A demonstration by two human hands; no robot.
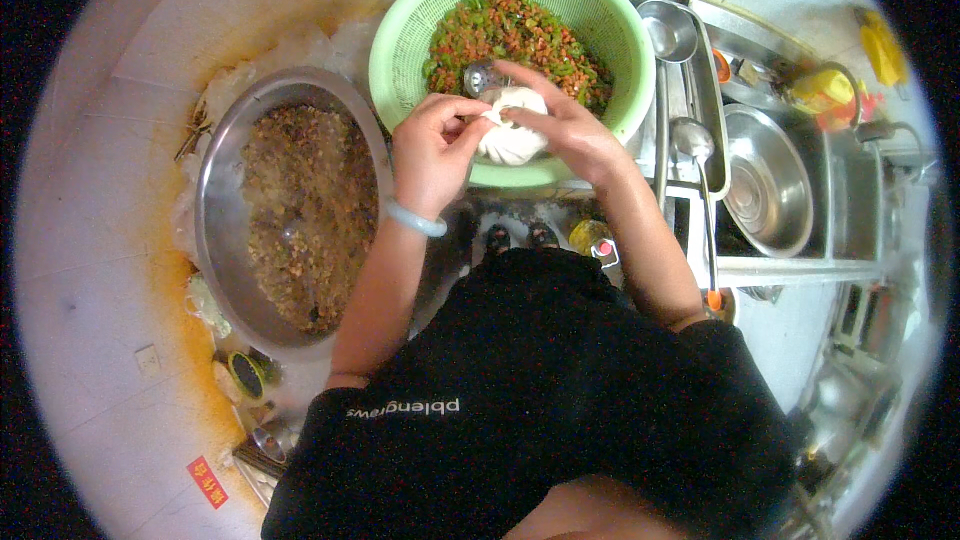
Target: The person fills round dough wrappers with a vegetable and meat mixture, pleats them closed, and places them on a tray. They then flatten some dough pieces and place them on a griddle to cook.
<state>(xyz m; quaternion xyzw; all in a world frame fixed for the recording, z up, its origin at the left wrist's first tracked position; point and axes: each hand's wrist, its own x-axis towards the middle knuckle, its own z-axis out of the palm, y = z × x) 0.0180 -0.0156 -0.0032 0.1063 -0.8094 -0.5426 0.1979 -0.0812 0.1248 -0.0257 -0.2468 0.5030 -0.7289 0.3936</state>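
Observation:
Between my two hands is a round, pleated white dough bun (514, 141), above the near rim of a green plastic colander (390, 60). My left hand (442, 135), with a pale bangle at the wrist, pinches the gathered edge at the bun's top with thumb and fingertips. My right hand (577, 127) curves round the bun's far and right side, its thumb at the opening in the top. Chopped filling (517, 30) of green and reddish-brown bits lies in the colander. A small round metal thing (480, 79), perhaps a spoon, shows just beyond the bun, partly hidden by my hands.
A large steel basin (217, 187) of brown minced filling (311, 225) stands at the left. To the right are a steel tray (724, 165), a small metal bowl (667, 30), a long-handled ladle (694, 139) and a wide steel basin (765, 180) at a sink.

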